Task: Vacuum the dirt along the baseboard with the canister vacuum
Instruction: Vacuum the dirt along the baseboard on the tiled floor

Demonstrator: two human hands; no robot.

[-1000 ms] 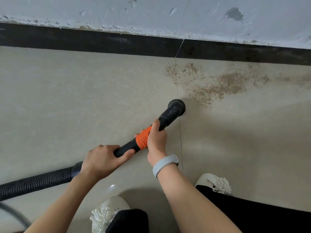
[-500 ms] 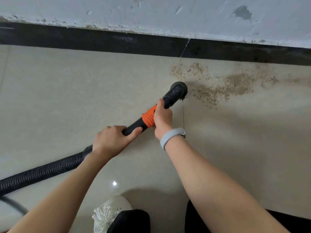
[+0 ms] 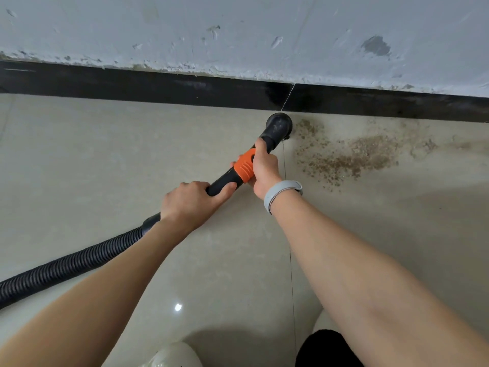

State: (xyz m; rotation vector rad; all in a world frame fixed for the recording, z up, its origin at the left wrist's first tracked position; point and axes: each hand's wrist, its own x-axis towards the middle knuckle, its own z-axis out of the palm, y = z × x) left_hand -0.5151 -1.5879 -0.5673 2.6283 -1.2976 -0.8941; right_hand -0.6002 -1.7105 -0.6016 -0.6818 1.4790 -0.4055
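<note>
A black vacuum wand with an orange collar (image 3: 244,167) ends in a round black nozzle (image 3: 279,125) that sits on the beige floor just below the black baseboard (image 3: 158,87). Brown dirt (image 3: 352,157) is spread on the tile right of the nozzle, along the baseboard. My right hand (image 3: 264,166) grips the wand at the orange collar. My left hand (image 3: 191,202) grips the black handle further back, where the ribbed black hose (image 3: 68,263) begins.
The hose runs off to the lower left edge. A scuffed grey-white wall (image 3: 238,33) rises above the baseboard. White shoe tips (image 3: 174,354) and a black trouser leg (image 3: 328,348) show at the bottom. A grey band (image 3: 280,192) circles my right wrist.
Both hands pushed the wand forward, so the nozzle moved from mid-floor up to the baseboard at the left end of the dirt patch. The leftmost dirt is gone.
</note>
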